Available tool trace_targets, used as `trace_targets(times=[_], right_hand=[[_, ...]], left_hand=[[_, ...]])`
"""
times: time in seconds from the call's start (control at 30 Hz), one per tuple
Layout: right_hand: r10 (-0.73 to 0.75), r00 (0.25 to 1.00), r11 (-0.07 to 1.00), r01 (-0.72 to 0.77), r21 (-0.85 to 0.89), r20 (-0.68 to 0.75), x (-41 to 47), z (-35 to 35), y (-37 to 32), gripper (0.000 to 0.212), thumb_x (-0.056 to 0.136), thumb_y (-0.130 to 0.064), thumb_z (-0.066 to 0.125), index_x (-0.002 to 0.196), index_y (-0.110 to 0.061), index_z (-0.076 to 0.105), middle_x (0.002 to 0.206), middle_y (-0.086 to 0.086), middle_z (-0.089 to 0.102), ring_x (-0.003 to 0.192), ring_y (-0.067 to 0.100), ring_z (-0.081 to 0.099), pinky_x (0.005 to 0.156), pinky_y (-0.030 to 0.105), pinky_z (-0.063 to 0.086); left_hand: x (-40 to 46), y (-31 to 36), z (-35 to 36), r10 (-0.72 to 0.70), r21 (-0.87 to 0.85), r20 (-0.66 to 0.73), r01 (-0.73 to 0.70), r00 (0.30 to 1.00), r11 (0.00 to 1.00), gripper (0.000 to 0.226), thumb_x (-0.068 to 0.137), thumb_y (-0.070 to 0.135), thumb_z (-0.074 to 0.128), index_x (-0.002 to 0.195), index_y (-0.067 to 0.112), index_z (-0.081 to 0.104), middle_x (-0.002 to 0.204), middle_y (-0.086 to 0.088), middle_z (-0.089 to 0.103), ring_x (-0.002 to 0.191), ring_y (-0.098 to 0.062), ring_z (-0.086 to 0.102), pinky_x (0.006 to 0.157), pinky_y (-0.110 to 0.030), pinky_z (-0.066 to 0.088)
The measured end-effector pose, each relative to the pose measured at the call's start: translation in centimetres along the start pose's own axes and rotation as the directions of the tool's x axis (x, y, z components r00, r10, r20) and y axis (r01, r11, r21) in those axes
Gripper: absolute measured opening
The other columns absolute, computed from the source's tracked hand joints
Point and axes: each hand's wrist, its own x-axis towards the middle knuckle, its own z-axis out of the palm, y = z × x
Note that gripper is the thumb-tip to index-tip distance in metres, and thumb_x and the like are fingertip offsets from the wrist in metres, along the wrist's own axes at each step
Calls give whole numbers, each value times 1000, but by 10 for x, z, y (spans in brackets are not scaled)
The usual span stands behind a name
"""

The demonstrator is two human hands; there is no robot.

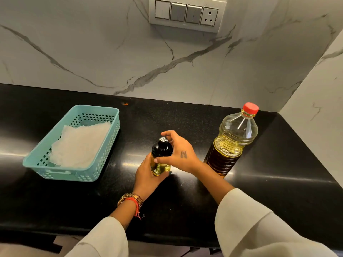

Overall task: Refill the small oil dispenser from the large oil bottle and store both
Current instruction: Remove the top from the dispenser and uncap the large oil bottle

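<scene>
Standing on: the small oil dispenser (161, 156) is upright on the black countertop (278, 182), near the middle, between the two hands.
Left hand: the left hand (146, 173) wraps round the lower body of the dispenser from its left and near side, fingers curled about the glass, grasping it.
Right hand: the right hand (178, 153) comes in from the right at the dispenser's top; thumb and fingers curve round the dark shoulder and cap, the forefinger arched over the far side of the cap. It touches the cap area, but how tight the grip is cannot be told.
Dispenser look: dark black upper part with a small silvery cap, clear lower part holding a shallow layer of yellow oil.
Large oil bottle: the large oil bottle (232, 141) stands upright to the right of the dispenser, just beyond the right wrist and untouched; clear ribbed plastic, red cap on, yellow oil filling roughly the lower two thirds, its lower part looking dark.
Basket: a teal slotted basket (111, 130) sits well apart to the left, with white paper (79, 143) lying in it.
Wrists: a gold watch (130, 198) and red thread on the left wrist; cream sleeves (246, 225) on both arms.
Backdrop: white marble-veined wall (92, 43) with a switch panel (185, 13) on the far side.
</scene>
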Motion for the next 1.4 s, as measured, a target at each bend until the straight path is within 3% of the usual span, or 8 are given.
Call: trace_targets(times=[0.17, 0.3, 0.5, 0.63, 0.73, 1.03, 1.23, 1.4], right_hand=[[22, 934, 965, -112, 236, 356, 7, -21, 1, 97, 71, 3, 68, 146, -30, 18, 155, -2, 17, 140, 21, 23, 106, 36, 33], [84, 989, 949, -118, 294, 125, -1, -5, -4, 104, 64, -32, 84, 144, -34, 18, 148, -1, 21, 133, 17, 31, 104, 36, 38], [22, 986, 999, -16, 40, -165, -4, 14, -3, 60, 62, -47, 80, 107, -24, 47, 104, -7, 49, 97, 7, 48, 78, 25, 44], [-4, 990, 994, -11, 108, 139, 6, -6, -4, 64, 68, -11, 74, 125, -24, 48, 125, -2, 52, 116, 16, 49, 96, 37, 46], [7, 928, 955, -117, 273, 372, 7, -24, -4, 91, 70, 6, 66, 142, -33, 25, 154, -1, 19, 139, 19, 23, 106, 38, 34], [21, 997, 991, -11, 135, -71, -2, 13, 4, 71, 55, -34, 87, 111, -27, 45, 113, -7, 49, 106, 8, 47, 89, 34, 46], [29, 982, 917, -100, 386, 186, 0, -6, 3, 88, 63, 7, 72, 135, -29, 36, 140, -3, 37, 123, 14, 41, 92, 26, 43], [50, 995, 942, -19, 336, -84, -5, 8, 1, 95, 56, -30, 88, 130, -39, 29, 132, -9, 26, 120, 13, 41, 94, 28, 44]], left_hand=[[0, -1, -1, 4, -21, 2, -4, 1000, 1000, 69, 67, 24, 81, 126, 32, 47, 112, 16, 61, 100, 4, 56, 76, -10, 42], [-1, -3, 0, 16, -4, -8, -16, 1000, 1000, 62, 68, 22, 80, 121, 33, 48, 107, 17, 59, 98, 0, 57, 77, -13, 44], [-1, -5, 0, 31, 0, -12, -31, 999, 1000, 57, 68, 25, 80, 115, 36, 49, 104, 17, 61, 96, -1, 60, 77, -19, 50], [0, -4, -1, 24, -27, -3, -24, 1000, 999, 65, 68, 21, 81, 122, 33, 49, 109, 19, 60, 99, 4, 57, 76, -10, 44], [-1, -3, -2, 24, -38, 6, -24, 1000, 999, 68, 67, 22, 81, 126, 31, 48, 111, 17, 60, 101, 5, 56, 75, -8, 41], [0, -6, -1, 31, -19, 0, -31, 1000, 999, 68, 67, 22, 81, 121, 43, 45, 110, 21, 61, 100, 5, 57, 79, -12, 47], [1, -8, 0, 28, -42, 3, -28, 1000, 999, 69, 66, 24, 82, 126, 34, 48, 111, 15, 64, 101, 1, 59, 82, -17, 49], [0, -9, -1, 31, -31, -5, -32, 999, 999, 65, 68, 22, 80, 123, 34, 49, 109, 15, 63, 101, -2, 60, 80, -15, 47]])
